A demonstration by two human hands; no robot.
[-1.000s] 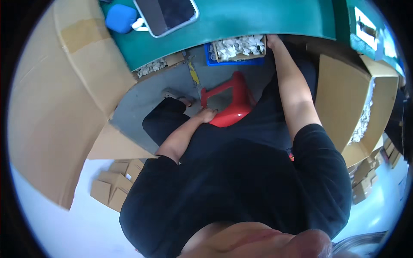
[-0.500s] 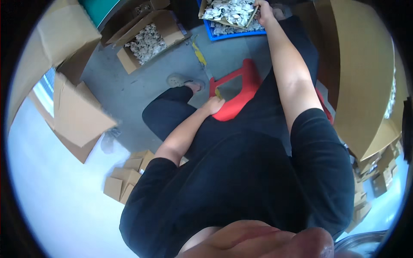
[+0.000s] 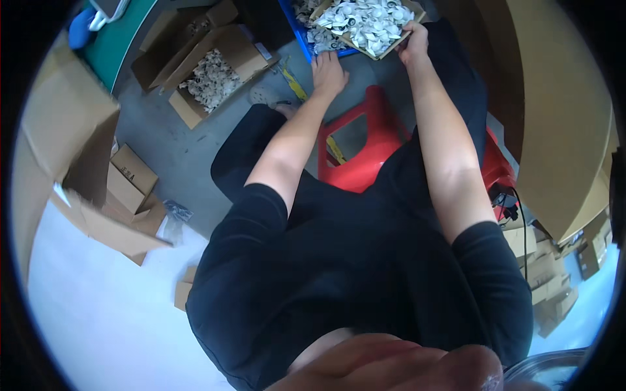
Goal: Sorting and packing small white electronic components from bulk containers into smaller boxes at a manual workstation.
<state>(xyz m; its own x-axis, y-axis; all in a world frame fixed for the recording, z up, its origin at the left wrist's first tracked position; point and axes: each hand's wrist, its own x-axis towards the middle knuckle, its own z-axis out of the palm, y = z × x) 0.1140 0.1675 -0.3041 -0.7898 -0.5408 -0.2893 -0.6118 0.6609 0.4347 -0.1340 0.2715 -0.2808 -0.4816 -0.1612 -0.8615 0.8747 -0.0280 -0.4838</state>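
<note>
The person leans forward over a red plastic stool (image 3: 365, 153), both arms stretched toward the floor ahead. The right hand (image 3: 413, 44) grips the near edge of a shallow cardboard tray (image 3: 408, 14) heaped with small white parts (image 3: 365, 19), fingers curled over the rim. The left hand (image 3: 328, 72) rests palm down with fingers spread at the edge of a blue bin (image 3: 301, 39), which sits just beneath and beside the tray and also holds white parts; whether it grips the rim cannot be told. The tray lies at the top of the view, tilted across the bin. To the left, an open cardboard box (image 3: 215, 72) of similar white parts stands on the grey floor (image 3: 169, 150), well apart from the hands. Flattened cardboard (image 3: 117, 221) lies further left, and tall cardboard sheets (image 3: 554, 130) rise on the right.
</note>
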